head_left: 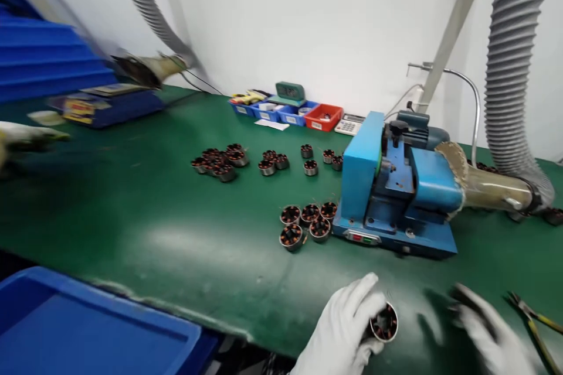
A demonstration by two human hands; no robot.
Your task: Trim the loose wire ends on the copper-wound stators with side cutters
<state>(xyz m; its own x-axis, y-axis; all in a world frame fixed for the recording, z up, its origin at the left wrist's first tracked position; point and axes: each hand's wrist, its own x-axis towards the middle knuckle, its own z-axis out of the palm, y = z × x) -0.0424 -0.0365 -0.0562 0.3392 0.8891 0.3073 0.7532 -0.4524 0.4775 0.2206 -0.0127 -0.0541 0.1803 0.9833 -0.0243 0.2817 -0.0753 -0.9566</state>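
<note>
My left hand (347, 322), in a white glove, is closed around a motor stator (384, 323), a metal ring with copper windings inside. A thin wire end sticks up from its rim. To the right, my gloved right hand (490, 328) is smeared by motion above the green table, so its fingers cannot be made out. Diagonal pliers (532, 316) with yellow-green handles lie just right of that hand. Several more stators (291, 237) stand grouped beyond my left hand, beside the blue machine's base.
The blue machine (396, 187) has a suction hose (512, 70) at its right. More stators (222, 163) lie farther back. Small bins (323, 117), a clock (290, 91) and a calculator (350, 124) line the wall. At front left is a blue tray (101, 328); a blurred gloved hand (26, 133) shows far left.
</note>
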